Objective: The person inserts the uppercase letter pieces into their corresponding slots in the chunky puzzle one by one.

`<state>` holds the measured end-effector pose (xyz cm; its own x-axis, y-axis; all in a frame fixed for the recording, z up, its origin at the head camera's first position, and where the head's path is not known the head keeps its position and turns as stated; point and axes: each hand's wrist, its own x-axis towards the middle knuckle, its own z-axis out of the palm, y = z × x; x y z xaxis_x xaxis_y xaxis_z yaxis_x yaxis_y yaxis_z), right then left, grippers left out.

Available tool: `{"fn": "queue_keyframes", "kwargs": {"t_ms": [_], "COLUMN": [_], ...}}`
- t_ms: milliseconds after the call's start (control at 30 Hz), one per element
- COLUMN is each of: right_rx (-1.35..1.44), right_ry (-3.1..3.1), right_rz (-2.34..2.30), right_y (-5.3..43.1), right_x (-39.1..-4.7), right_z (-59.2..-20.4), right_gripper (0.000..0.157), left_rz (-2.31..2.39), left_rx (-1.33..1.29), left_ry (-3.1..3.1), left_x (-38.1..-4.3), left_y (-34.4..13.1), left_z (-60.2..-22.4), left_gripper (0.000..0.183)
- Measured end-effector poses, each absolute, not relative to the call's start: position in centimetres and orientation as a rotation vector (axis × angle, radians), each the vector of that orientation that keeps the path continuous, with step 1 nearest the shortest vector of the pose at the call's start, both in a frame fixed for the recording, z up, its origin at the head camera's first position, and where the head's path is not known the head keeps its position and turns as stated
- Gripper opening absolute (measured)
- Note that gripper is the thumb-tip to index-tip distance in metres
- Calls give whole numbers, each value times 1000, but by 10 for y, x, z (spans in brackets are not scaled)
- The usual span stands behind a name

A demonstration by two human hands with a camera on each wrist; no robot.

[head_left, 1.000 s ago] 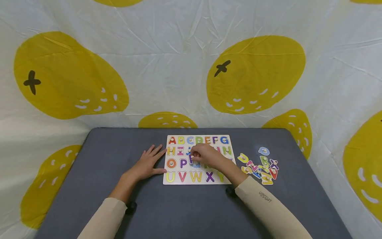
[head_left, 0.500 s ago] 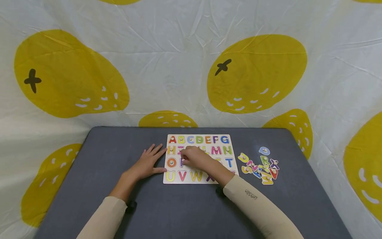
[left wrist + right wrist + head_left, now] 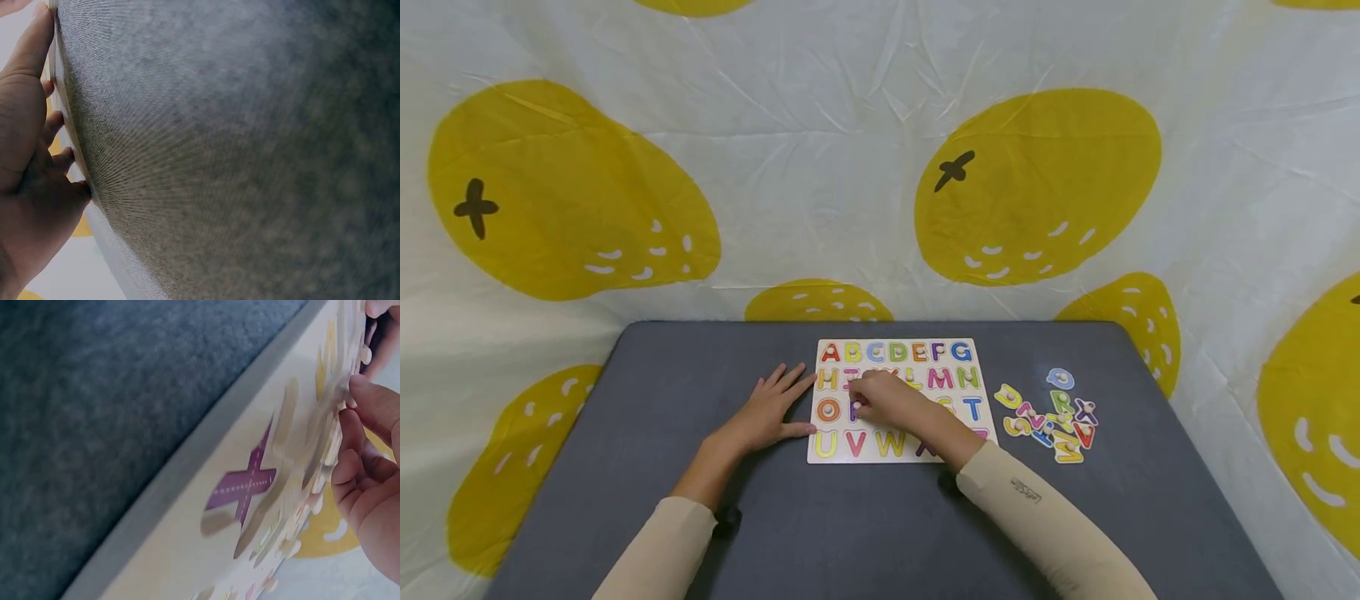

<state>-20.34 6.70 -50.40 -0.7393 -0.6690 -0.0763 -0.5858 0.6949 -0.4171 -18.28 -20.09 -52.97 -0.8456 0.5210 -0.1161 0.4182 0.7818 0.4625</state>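
- Left hand [image 3: 767, 417]: of the two hands, this one lies on the desk [image 3: 820, 533] with fingers spread and straight, gripping nothing, at the left edge of the letter board [image 3: 812, 457].
- Letter board: looks thin, flat and stiff, probably light enough to slide if nudged; its edges are the natural hold, where the left hand touches it.
- Purple letter piece [image 3: 853, 412]: sits on the letter board at the P place, third row, mostly covered; likely light, rigid and hard to break. Its small knob is the place to pinch (smooth, so perhaps a little slippery).
- Right hand [image 3: 891, 402]: fingers curled above the letter board, thumb and forefinger nearly together, seemingly pinching that knob.
- Loose letter pieces [image 3: 1067, 447]: on the desk right of the letter board, some overlapping; light and stiff by their look, best lifted by the knobs.
- Counts, left to right: one left hand; one letter board with four rows of letters, seven in the top row, each seeming to bear a knob; one right hand at one purple letter piece; ten loose letter pieces (the overlaps make that count slightly uncertain).
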Motion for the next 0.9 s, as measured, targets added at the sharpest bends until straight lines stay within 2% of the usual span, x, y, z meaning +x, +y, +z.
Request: {"fn": "queue_keyframes", "kwargs": {"t_ms": [300, 600, 900], "right_rx": [-917, -789, -521], "right_ry": [2680, 2791, 2878], "right_rz": [-760, -854, -882], "right_y": [107, 178, 262], "right_x": [-200, -197, -195], "right_z": [-497, -489, -489], "right_gripper": [13, 13, 15], "left_rz": [636, 631, 618], "left_rx": [736, 732, 725], "left_ry": [2741, 2743, 2739], "left_x": [-182, -182, -182], "left_y": [-202, -202, -202], "left_z": [-530, -531, -533], "left_gripper": [93, 93, 94]}}
